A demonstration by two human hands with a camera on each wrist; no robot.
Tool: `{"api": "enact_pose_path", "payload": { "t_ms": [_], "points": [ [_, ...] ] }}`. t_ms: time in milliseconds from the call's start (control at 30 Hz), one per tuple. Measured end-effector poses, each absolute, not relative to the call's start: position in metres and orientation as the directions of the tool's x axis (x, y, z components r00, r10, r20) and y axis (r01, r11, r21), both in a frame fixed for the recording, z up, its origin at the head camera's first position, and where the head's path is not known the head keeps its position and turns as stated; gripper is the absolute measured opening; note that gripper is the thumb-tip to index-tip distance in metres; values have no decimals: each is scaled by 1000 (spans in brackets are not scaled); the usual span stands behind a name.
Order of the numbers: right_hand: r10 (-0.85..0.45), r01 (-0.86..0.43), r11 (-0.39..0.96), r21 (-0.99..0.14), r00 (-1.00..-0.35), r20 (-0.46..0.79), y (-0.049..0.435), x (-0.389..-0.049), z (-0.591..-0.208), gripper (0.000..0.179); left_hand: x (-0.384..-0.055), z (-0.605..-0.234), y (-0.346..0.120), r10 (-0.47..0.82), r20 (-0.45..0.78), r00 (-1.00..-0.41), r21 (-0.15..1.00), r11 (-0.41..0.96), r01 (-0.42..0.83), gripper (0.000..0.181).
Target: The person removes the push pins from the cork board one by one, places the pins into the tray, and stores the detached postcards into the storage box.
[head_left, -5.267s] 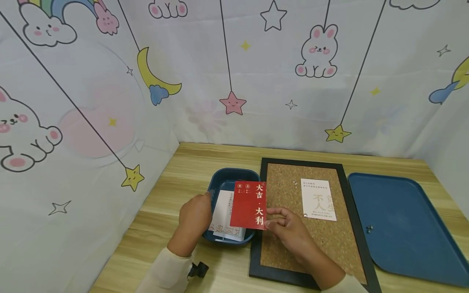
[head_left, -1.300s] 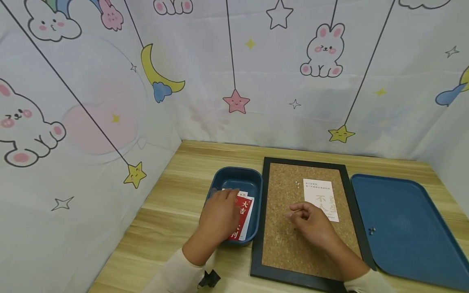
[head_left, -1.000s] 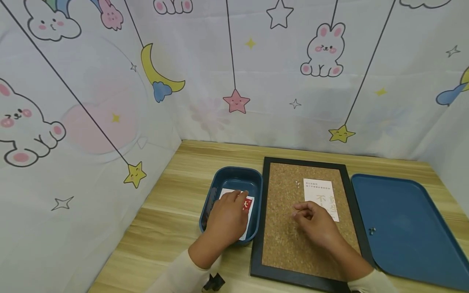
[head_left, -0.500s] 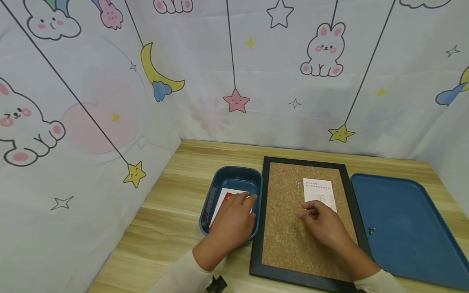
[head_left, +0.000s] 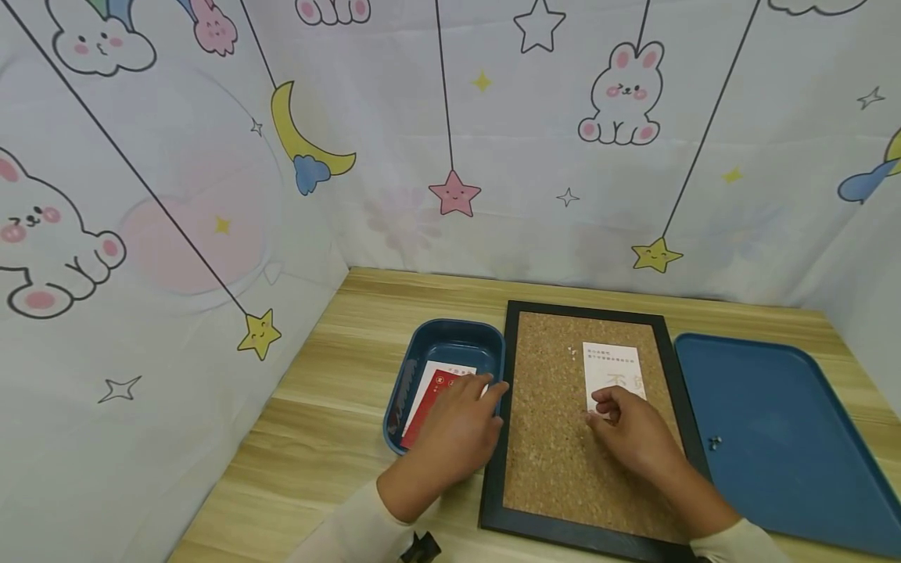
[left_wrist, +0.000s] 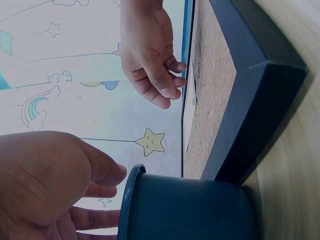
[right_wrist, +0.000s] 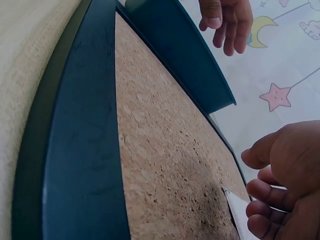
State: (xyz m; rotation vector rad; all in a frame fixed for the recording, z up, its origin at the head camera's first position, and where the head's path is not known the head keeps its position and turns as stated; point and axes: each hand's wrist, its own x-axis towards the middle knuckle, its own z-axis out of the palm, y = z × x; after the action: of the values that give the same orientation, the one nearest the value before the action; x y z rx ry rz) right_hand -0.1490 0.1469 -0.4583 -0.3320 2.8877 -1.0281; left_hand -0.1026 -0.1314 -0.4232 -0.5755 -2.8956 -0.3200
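Observation:
In the head view my left hand (head_left: 457,426) hovers over the right rim of a deep blue bin (head_left: 443,327), fingers loosely extended and holding nothing. A red card (head_left: 425,403) with pale lettering lies in the bin on top of a white card (head_left: 450,367); the hand hides part of both. My right hand (head_left: 637,430) is above a black-framed corkboard (head_left: 542,446), partly covering another white card (head_left: 608,356) that lies on the cork. In the right wrist view this hand (right_wrist: 295,175) shows a gap between thumb and loosely bent fingers, with nothing between them.
A flat blue tray (head_left: 781,438) lies right of the corkboard, with a few tiny metallic pieces (head_left: 715,443) near its left edge. Small pale bits (head_left: 572,353) sit on the upper cork. Cartoon-printed cloth (head_left: 535,195) hangs behind the wooden table (head_left: 310,375).
The red card, held up over the bin several seconds ago, now lies inside it. My left hand has slid right off the cards toward the rim; my right hand has drifted right toward the white card.

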Motion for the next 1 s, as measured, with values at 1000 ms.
{"api": "enact_pose_path", "payload": {
  "t_ms": [1000],
  "points": [
    [-276,-288,875,-389,-957,90,148,-166,-465,19,-99,-430,-116,421,251,-872,125,879,460,43]
  ]
}}
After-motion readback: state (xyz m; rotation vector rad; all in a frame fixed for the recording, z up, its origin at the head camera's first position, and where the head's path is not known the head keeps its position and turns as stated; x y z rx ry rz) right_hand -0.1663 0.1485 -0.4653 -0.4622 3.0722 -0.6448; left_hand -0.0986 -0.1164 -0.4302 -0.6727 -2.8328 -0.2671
